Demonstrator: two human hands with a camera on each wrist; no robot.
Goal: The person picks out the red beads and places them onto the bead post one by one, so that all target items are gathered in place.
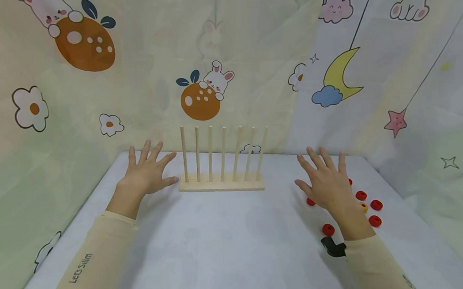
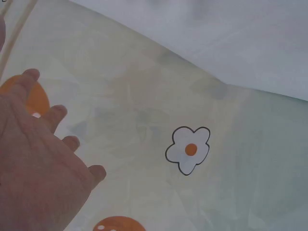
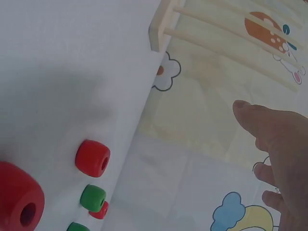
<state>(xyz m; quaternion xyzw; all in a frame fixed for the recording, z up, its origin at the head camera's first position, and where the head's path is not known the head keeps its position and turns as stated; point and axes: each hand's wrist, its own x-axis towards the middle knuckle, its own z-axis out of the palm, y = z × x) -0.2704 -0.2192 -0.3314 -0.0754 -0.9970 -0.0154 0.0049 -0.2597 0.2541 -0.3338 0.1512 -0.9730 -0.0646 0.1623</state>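
Note:
My left hand [image 1: 144, 172] has its fingers spread and holds nothing; its thumb tip appears right at the left end of the wooden peg rack [image 1: 221, 188]. This rack has a flat base with several thin upright pegs. To the right of the rack my right hand [image 1: 326, 183] is also spread wide and holds nothing. Red beads [image 1: 328, 230] and a yellow bead [image 1: 364, 207] lie below and around the right hand and forearm, which cover part of the group. In the right wrist view a green bead [image 3: 93, 198] shows among red ones, with holes visible.
A white table [image 1: 225, 241] bears the rack and beads. Behind and beside it hangs a cloth [image 1: 148, 68] printed with rabbits, flowers and a moon. A black piece [image 1: 333, 247] juts from the right cuff over the table.

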